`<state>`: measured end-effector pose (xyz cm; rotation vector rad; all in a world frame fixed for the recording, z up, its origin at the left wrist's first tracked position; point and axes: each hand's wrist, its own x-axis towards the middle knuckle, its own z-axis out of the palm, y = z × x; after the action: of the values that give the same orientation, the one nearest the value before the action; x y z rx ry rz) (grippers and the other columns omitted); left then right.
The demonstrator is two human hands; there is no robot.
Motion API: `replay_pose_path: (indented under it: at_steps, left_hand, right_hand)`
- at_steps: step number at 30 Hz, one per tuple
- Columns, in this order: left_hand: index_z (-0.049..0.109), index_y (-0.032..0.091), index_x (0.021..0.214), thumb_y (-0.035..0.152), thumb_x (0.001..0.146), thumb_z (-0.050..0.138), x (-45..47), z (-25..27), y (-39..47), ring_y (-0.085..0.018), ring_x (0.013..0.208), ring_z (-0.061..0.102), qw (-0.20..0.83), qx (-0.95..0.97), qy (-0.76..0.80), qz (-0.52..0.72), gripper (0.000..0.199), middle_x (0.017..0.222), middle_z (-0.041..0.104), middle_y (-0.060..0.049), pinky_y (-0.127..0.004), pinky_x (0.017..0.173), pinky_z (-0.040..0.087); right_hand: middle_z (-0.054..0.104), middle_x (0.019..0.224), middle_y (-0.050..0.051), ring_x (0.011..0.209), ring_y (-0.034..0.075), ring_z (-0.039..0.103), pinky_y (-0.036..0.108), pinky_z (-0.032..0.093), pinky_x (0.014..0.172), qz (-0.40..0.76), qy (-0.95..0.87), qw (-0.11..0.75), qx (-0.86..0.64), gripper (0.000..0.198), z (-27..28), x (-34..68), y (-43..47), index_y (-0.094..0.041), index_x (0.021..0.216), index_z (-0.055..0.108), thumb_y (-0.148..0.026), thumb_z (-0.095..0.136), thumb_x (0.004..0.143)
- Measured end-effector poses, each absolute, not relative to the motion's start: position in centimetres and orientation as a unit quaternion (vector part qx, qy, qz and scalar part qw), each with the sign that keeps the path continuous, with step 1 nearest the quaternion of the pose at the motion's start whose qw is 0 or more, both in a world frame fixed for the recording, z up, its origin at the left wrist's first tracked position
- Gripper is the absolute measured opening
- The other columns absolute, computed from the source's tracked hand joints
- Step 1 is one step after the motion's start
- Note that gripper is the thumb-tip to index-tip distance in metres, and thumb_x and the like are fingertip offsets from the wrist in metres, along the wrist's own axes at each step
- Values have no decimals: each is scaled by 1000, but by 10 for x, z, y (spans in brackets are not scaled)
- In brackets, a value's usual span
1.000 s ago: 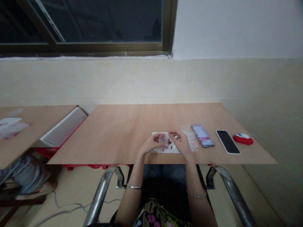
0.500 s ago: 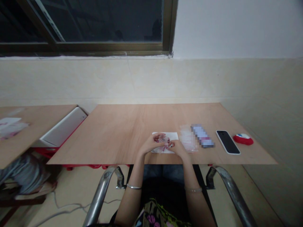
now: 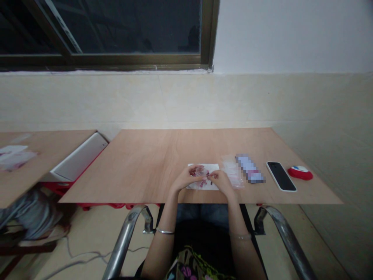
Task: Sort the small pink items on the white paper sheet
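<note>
Just below the middle of the frame, the left hand [image 3: 186, 179] pinched a small clear bag [image 3: 200, 172] of pinkish bits above a white sheet [image 3: 214, 168]. The right hand [image 3: 222, 181] met it, fingertips closed on something too small to tell. Right of them lay a phone [image 3: 281, 176].

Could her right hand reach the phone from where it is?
Probably yes. The right hand is at the white sheet; the phone lies farther right on the same table, nothing upright between.

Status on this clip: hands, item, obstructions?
Left hand and right hand meet over white sheet, pinching small pink pieces. Clear bags beside right hand. Nothing blocking.
</note>
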<state>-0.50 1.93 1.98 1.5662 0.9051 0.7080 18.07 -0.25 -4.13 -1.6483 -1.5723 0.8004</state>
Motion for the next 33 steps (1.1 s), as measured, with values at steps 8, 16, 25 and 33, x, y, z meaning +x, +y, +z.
replay_pose_path:
  at_steps: [8,16,25,33]
  left_hand:
    - [60,15,107,24,60,75,-3,19,19,-18,91,57,588,665,361,286,50,104,62,-9,-35,85,44]
    - [62,15,104,22,60,75,-4,21,19,-19,95,55,572,684,346,292,47,104,62,-8,-33,85,43]
    - [62,15,105,25,59,77,-3,20,18,-21,97,56,576,656,380,306,50,107,61,-11,-36,87,43]
    - [60,15,110,27,63,75,-6,16,21,-20,98,56,558,678,377,295,51,109,61,-12,-35,87,42]
  right_hand:
    - [63,74,4,69,16,54,26,41,62,246,-602,502,-570,23,23,178,-19,-17,81,68,-37,57,76]
    - [65,79,3,72,15,56,25,42,63,327,-649,458,-512,23,28,171,-24,-20,84,69,-38,55,79]
    - [60,63,2,58,14,53,23,37,54,297,-618,333,-647,13,-29,184,-5,-17,77,68,-25,60,71]
    - [62,65,2,60,15,53,23,35,55,300,-633,314,-641,9,-61,177,-1,-18,70,68,-17,61,65]
